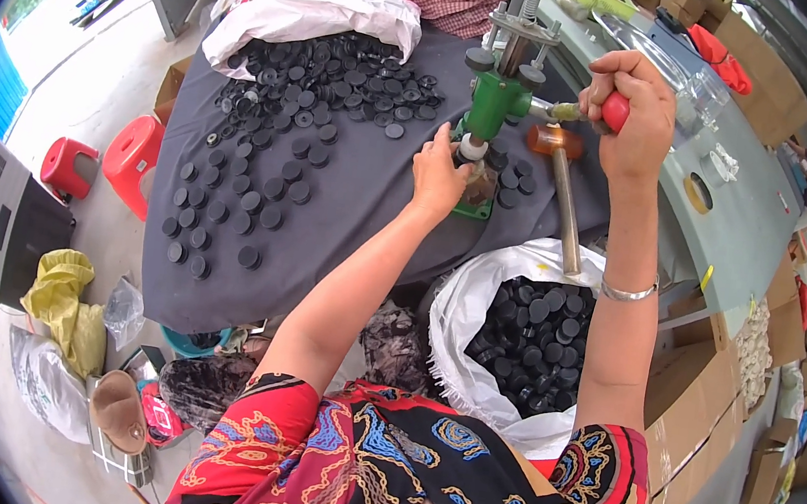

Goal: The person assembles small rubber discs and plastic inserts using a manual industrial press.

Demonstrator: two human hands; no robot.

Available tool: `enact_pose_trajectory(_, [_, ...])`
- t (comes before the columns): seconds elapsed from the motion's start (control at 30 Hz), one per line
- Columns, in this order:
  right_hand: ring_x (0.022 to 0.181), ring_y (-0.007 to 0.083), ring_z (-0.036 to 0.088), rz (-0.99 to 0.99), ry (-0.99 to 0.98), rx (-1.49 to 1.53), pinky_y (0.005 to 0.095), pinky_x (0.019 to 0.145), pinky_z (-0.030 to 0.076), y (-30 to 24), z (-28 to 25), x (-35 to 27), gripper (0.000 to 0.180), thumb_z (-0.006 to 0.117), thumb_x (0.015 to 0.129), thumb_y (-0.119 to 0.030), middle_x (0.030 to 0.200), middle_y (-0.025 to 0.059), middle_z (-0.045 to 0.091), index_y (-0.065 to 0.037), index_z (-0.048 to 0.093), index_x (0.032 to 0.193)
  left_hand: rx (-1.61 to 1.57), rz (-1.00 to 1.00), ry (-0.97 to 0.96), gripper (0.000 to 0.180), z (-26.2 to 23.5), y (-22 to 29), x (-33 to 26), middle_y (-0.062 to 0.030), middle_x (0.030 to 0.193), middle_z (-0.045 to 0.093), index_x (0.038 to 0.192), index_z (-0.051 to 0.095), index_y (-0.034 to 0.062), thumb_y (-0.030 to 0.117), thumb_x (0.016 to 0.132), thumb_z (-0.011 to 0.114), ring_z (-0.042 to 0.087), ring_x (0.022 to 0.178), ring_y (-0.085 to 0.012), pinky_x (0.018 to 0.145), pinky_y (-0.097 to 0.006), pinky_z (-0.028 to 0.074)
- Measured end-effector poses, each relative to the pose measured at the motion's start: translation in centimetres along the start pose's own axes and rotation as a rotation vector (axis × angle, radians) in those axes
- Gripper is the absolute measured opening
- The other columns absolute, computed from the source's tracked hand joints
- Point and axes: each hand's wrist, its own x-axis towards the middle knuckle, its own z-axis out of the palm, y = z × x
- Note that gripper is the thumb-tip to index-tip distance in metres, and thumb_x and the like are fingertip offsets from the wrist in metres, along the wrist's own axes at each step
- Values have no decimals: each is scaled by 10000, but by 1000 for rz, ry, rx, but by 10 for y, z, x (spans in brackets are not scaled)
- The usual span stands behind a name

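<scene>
A green hand press (495, 102) stands on the dark cloth-covered table (345, 235). My right hand (633, 109) is closed around the red knob of the press lever (614, 112). At the base of the press, under its ram, my left hand (439, 171) pinches a small black cap; the cap itself is mostly hidden by my fingers. Many black round caps (311, 100) lie spread over the cloth to the left and behind the press.
A white sack (471, 361) full of black caps sits below the table by my lap. A wooden-handled mallet (562, 191) lies beside the press. Another white bag (323, 5) spills caps at the back. Red stools (128, 158) stand on the left, cardboard boxes (698, 399) on the right.
</scene>
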Motion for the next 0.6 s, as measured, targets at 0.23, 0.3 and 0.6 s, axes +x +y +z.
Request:
enact_pose_trajectory(0.23, [528, 121, 509, -26, 13, -59, 250, 530, 425, 7, 5, -36, 231, 411, 813, -80, 618, 68, 547, 40, 608, 832, -22, -93, -8, 776, 7, 2, 0, -141, 1067, 662, 1327, 404, -57, 141, 666, 759, 574, 1018, -336, 910, -437, 422])
enact_pose_trajectory(0.3, [545, 127, 523, -140, -22, -164, 256, 535, 424, 21, 8, -62, 210, 425, 799, -84, 621, 66, 545, 18, 609, 816, -36, -40, 26, 775, 2, -4, -2, -145, 1083, 653, 1333, 401, -49, 137, 669, 755, 570, 1027, -336, 909, -439, 423])
enact_pose_trajectory(0.6, [533, 173, 532, -313, -166, -527, 274, 510, 416, 52, 1, -123, 148, 457, 711, -12, 602, 79, 507, -1, 599, 752, 358, 213, 177, 377, -68, -40, -2, -91, 1139, 620, 1103, 606, 76, 111, 727, 627, 551, 1066, -279, 856, -443, 424])
